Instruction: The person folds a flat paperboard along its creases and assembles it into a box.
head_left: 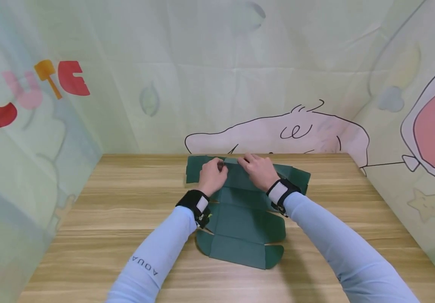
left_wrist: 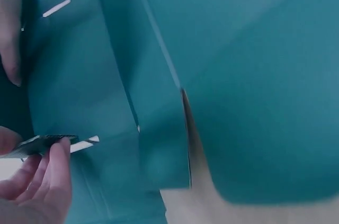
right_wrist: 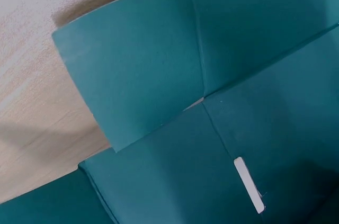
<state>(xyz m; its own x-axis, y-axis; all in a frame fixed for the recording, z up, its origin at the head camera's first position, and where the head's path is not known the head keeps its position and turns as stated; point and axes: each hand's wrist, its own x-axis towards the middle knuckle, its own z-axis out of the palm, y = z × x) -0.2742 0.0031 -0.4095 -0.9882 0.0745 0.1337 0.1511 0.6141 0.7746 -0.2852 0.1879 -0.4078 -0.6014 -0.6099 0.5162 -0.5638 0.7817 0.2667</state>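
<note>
A dark green flat cardboard box blank (head_left: 248, 221) lies partly unfolded on the wooden table, with creased panels and side flaps. At its far left part, my left hand (head_left: 213, 176) pinches a small flap between thumb and fingers, plainer in the left wrist view, where the pinched flap (left_wrist: 45, 142) is beside a pale slot. Farther right, my right hand (head_left: 259, 170) holds the far edge of the blank, fingers bent over it. One digit of that hand (left_wrist: 9, 33) lies against the panel in the left wrist view. The right wrist view shows creased panels (right_wrist: 137, 65) and a slot, but no hand.
The wooden table (head_left: 138, 210) extends around the blank on both sides and toward me. A printed cloth backdrop (head_left: 202, 84) stands right behind the table's far edge, with more cloth at the left and right.
</note>
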